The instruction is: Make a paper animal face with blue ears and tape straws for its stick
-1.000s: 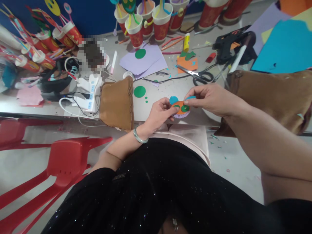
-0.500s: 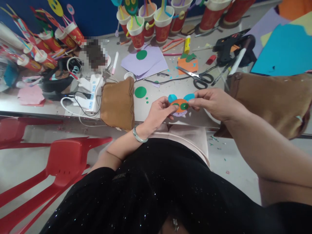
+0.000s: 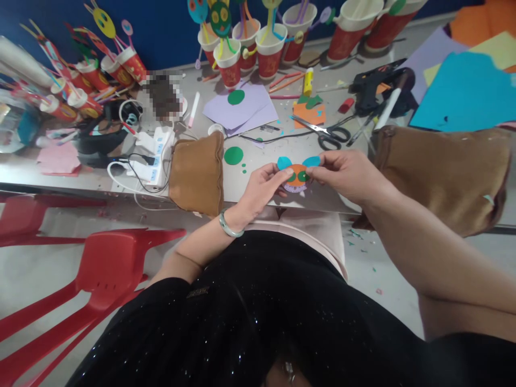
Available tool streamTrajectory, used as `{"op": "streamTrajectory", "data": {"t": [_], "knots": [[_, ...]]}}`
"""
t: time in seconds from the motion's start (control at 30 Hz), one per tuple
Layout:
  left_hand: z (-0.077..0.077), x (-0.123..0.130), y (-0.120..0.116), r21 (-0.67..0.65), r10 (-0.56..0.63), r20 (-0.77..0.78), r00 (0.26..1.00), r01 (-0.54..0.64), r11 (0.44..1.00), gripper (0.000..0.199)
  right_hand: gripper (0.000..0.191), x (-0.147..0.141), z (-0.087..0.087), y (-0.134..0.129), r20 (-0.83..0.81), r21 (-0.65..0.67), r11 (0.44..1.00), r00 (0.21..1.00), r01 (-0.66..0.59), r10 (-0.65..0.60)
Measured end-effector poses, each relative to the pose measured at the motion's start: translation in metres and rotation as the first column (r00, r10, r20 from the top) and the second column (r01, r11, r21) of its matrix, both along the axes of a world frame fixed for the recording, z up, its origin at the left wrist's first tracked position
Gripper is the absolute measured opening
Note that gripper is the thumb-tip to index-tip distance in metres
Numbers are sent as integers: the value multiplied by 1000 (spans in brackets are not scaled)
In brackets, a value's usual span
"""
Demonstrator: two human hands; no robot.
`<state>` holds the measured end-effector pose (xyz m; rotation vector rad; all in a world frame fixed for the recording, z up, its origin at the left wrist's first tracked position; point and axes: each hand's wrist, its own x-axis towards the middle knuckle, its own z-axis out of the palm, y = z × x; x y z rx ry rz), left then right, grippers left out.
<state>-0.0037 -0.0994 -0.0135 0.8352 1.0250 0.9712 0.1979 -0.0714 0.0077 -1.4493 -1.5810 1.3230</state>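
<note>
An orange paper face (image 3: 299, 171) with green eyes, blue ears and a lilac scalloped lower edge is held over the table's front edge. My left hand (image 3: 264, 185) pinches its left side, thumb on top near one eye. On the right side, my right hand (image 3: 341, 172) grips it between thumb and fingers, by the blue ear. A green paper circle (image 3: 233, 156) lies left of the hands, with tiny green dots beside it. Beyond the hands are scissors (image 3: 322, 130) with black handles and an orange paper scrap (image 3: 306, 115).
Brown cushions (image 3: 197, 174) flank the hands, the other brown cushion (image 3: 441, 174) at right. Lilac sheets (image 3: 245, 110), a yellow glue stick (image 3: 308, 82), a black glue gun (image 3: 373, 86) and blue paper (image 3: 463, 94) lie behind. Red cups (image 3: 269, 59) line the back; a power strip (image 3: 159, 161) sits left.
The view has shifted slightly. My right thumb has moved from the blue ear's edge down onto the orange face beside the right eye. Both hands still hold the face.
</note>
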Motion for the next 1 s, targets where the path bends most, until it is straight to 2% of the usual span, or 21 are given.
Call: {"op": "streamTrajectory", "data": {"t": [0.23,0.6,0.73,1.0], "knots": [[-1,2,0,60,56,-24,998,-55,997,34,41,-1,5,-4,-16,-1,1000,1000,-9,9],[-4,1,4,47,25,1,1000,-25,999,40,41,-7,0,-6,-35,64,998,999,28,-25],[-3,1,6,79,23,-12,1000,-22,997,39,37,-9,0,-6,-49,49,998,998,48,-45],[-5,5,10,109,78,-44,996,-73,991,33,45,-5,5,-8,-21,69,998,1000,3,-2]]}}
